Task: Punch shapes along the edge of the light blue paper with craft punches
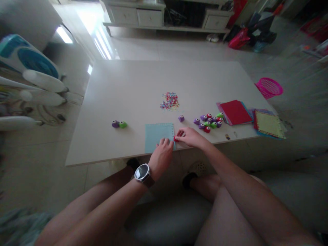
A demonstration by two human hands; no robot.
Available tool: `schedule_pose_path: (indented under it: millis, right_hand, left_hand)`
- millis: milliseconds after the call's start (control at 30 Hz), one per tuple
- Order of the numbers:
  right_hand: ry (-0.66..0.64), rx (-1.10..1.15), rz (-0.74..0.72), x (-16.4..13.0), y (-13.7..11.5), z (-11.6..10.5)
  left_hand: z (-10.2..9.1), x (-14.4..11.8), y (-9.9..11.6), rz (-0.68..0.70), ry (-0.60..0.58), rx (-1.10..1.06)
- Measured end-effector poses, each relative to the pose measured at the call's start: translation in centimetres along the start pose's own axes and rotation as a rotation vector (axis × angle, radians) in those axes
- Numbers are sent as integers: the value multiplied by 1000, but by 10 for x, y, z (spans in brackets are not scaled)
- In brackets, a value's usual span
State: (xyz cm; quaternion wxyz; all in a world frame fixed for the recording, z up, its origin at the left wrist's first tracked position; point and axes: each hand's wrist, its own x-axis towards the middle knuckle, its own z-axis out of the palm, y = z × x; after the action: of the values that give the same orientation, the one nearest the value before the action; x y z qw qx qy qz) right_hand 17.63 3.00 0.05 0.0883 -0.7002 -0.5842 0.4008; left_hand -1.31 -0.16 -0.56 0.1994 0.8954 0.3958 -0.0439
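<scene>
A light blue sheet of paper (pixel 155 133) lies at the near edge of the table, with a row of small punched holes along its top and right edges. My left hand (pixel 163 153) rests on its lower right part, fingers laid on the sheet. At the right edge of the paper, my right hand (pixel 189 136) grips a small red craft punch (pixel 176 138) between thumb and fingers. Just above stands a purple craft punch (pixel 181 118). Farther right is a cluster of purple, green and red punches (pixel 208 123).
A heap of colourful paper bits (pixel 170 101) lies mid-table. To the left sit a purple punch (pixel 115 123) and a green punch (pixel 123 124). Red paper (pixel 235 112) and yellow punched sheets (pixel 269 123) are stacked right. A pink basket (pixel 270 87) stands beyond the table's right edge.
</scene>
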Motion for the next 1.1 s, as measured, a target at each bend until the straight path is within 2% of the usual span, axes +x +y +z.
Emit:
schedule_pose_path:
  millis: [100, 433, 900, 1100]
  right_hand:
    - [-34, 58, 1, 2, 1, 3]
    - [4, 74, -38, 2, -4, 8]
    - [16, 109, -75, 7, 0, 12]
    - [18, 110, -58, 15, 4, 15]
  left_hand:
    - [0, 0, -1, -1, 6, -17]
    - [-2, -1, -1, -6, -22, -28]
    - [6, 1, -4, 18, 32, -26]
    - [2, 1, -7, 117, 57, -34]
